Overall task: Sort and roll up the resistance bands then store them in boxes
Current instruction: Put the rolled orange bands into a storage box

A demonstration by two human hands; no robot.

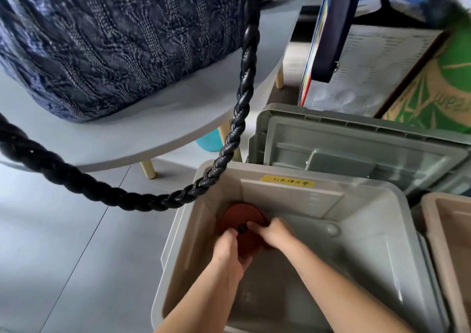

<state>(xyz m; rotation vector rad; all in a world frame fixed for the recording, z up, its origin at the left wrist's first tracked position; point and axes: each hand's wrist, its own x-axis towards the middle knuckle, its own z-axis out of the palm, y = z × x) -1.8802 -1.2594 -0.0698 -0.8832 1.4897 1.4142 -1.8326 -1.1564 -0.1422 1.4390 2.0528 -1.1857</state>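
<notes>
1. The red rolled band [240, 219] sits inside the open grey box [369, 243], in its far-left corner, low against the wall.
2. The left hand [229, 252] reaches into the box from 6 o'clock. Its fingers curl round the near edge of the roll, which lies at 12 o'clock from this hand.
3. The right hand [276, 233] grips the right edge of the roll with curled fingers. The roll lies at 10 o'clock from this hand.
4. Both hands clamp on the same roll, with their fingertips close together over its face.
5. A yellow label [287, 181] with handwritten characters is fixed to the far rim of the box, at 12 o'clock from the hands.
6. A braided dark cord [246, 77] hangs from the top of the view, touches the far-left corner of the box, then loops away toward 9 o'clock.
7. A grey lid [356, 149] lies behind the box at 1 o'clock.
8. A white bench [153, 133] at 11 o'clock carries a blue patterned bag [102, 39].
9. A second box [446, 230] stands just beside the first at 3 o'clock.
</notes>
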